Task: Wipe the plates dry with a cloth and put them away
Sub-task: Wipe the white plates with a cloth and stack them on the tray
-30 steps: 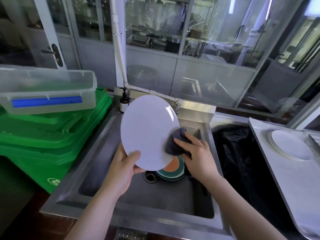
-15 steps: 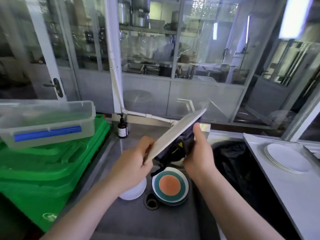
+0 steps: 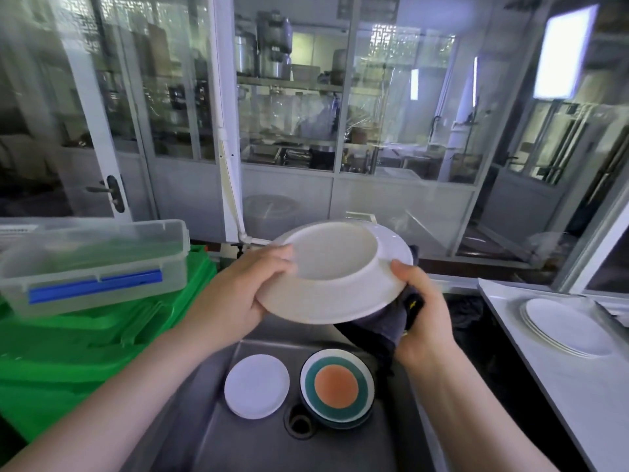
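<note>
A stainless steel sink (image 3: 218, 434) stands before glazed partitions, through which shelves of metal kitchen pots can be seen. Above the sink, a white plate (image 3: 326, 287) is held upside down and tilted, its raised foot ring facing the viewer. The left hand (image 3: 235, 294) grips the plate's left rim, fingers curled over the edge. The right hand (image 3: 423, 311) holds the right rim with the thumb on top and a dark grey cloth (image 3: 377, 330) bunched beneath the plate; how far the cloth spreads under the plate cannot be made out. In the sink basin lie a small white plate (image 3: 257, 386) and, just beside it, a stack of plates with green rings and an orange centre (image 3: 337, 388), near the drain (image 3: 299, 420). On the white counter (image 3: 544, 386) at right rests a stack of white plates (image 3: 565, 327). At left, a clear lidded container with a blue clip (image 3: 95, 264) sits on green bins (image 3: 85, 345).
</note>
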A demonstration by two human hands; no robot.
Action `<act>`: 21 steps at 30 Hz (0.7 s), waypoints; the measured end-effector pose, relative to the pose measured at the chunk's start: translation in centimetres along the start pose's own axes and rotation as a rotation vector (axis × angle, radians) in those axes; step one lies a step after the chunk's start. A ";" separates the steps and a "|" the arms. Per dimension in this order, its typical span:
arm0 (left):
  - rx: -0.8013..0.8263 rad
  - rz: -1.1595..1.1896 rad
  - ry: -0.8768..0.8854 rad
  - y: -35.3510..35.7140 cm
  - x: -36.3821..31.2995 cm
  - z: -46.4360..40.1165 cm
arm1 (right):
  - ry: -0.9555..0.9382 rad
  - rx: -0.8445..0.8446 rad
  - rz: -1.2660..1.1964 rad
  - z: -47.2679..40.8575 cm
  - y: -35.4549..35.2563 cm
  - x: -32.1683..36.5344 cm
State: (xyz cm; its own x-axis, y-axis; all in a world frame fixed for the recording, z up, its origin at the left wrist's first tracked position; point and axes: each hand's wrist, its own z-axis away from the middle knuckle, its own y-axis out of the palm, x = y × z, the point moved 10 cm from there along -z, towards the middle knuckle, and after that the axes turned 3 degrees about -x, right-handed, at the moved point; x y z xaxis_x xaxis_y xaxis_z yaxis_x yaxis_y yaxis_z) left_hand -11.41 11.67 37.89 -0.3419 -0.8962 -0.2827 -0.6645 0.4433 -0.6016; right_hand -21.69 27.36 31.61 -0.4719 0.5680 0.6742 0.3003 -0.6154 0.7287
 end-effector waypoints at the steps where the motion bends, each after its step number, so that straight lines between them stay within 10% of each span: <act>1: -0.035 0.026 -0.036 -0.3 0.7 0.0 | -0.022 -0.008 -0.004 -0.1 -0.2 -0.1; 4: -0.147 0.310 -0.434 -0.5 4.9 1.8 | -0.077 -0.030 -0.010 -0.1 -0.5 -0.2; 9: -0.129 1.532 -1.030 5.5 5.8 5.9 | -0.091 0.015 -0.026 -0.1 -0.1 -0.5; 21: -0.361 1.463 -0.933 2.2 7.4 5.6 | -0.510 -0.279 0.423 -1.2 -2.0 4.8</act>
State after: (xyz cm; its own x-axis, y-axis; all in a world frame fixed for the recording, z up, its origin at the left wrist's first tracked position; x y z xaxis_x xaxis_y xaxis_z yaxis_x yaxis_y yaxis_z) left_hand -11.67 5.92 30.34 -0.3628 0.5445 -0.7562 -0.3346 0.6813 0.6510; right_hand -25.60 30.72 33.24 0.1048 0.3924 0.9138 0.1171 -0.9174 0.3804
